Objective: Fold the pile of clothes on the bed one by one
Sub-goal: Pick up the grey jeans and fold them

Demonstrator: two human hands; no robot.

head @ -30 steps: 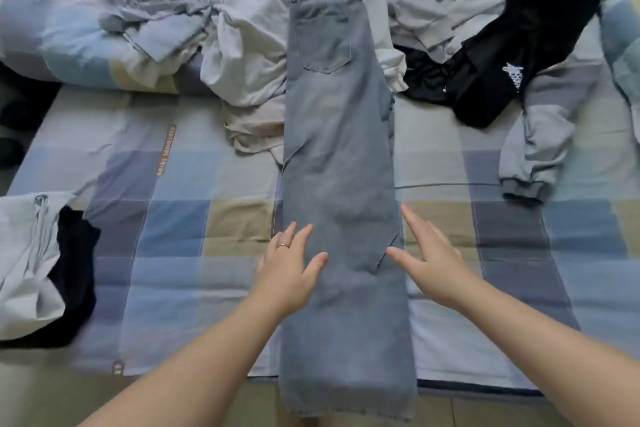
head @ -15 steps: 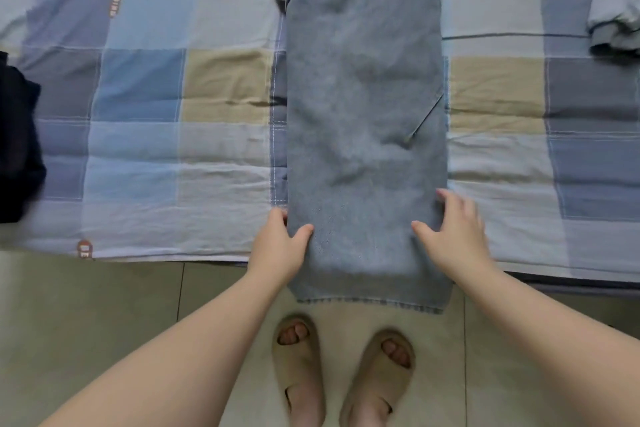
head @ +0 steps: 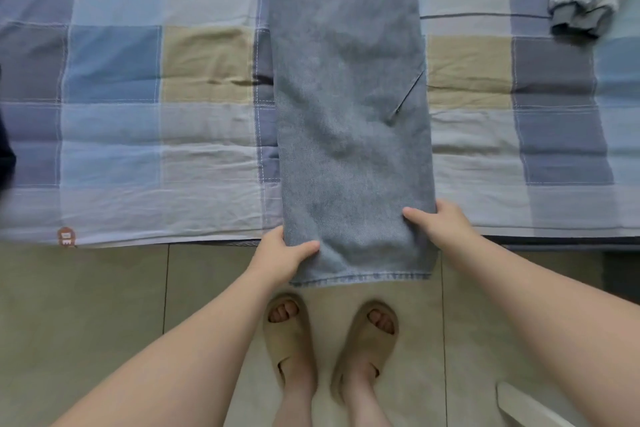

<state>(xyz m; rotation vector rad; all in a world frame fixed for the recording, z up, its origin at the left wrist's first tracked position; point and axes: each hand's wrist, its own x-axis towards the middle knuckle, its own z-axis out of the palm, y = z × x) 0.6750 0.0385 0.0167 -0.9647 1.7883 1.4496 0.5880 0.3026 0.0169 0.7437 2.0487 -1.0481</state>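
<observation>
The jeans [head: 349, 114], folded lengthwise into one long strip, lie down the middle of the checked bedsheet [head: 138, 80], running from the far edge of view to the near edge of the bed, where the hem hangs over it above the tiled floor [head: 86, 305]. The left hand [head: 282, 255] grips the strip's left edge just above the hem, thumb on top of the denim. The right hand [head: 441, 225] grips the right edge slightly farther up, thumb also on top. The hands are apart, one at each side of the strip. A grey sleeve [head: 585, 0] lies at far right, well apart from the jeans. Feet in beige slippers [head: 289, 333] stand below the hem
</observation>
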